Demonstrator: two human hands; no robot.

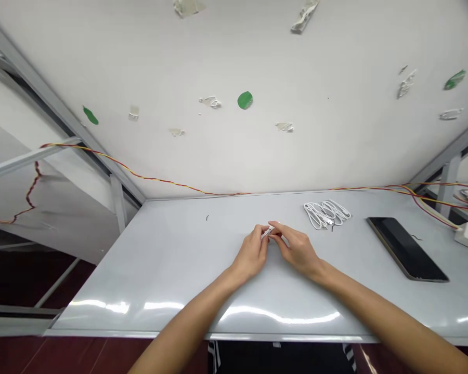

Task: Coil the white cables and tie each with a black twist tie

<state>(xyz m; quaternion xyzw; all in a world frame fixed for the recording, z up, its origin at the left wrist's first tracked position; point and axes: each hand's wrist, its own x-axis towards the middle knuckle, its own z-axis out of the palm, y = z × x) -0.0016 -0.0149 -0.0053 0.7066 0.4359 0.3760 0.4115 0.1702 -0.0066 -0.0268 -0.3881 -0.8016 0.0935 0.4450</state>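
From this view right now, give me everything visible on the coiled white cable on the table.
The white cable is bundled in several elongated loops spread roughly left to right, with a smooth, plastic-looking jacket. Pale connector ends show near the loops' front edge, type too small to tell. A short dark strand pokes out there. It lies flat on the shiny grey table, left of the black-faced tablet-like device. Neither hand touches it.
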